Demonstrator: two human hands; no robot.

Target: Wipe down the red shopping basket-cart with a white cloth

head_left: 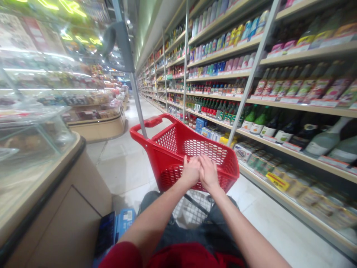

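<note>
A red plastic shopping cart basket (173, 139) stands in front of me in a shop aisle, with nothing visible inside it. My left hand (191, 172) and my right hand (208, 172) lie side by side on its near rim, fingers curled over the edge and touching each other. Both forearms stretch forward from the bottom of the view. A grey pole (136, 96) rises from the cart's far left side.
Long shelves (279, 100) packed with bottles, cans and jars run along the right. A curved glass display counter (50, 160) stands close on the left, with blue packs (124, 221) on the floor beside it. The pale tiled aisle floor (125, 167) leads ahead.
</note>
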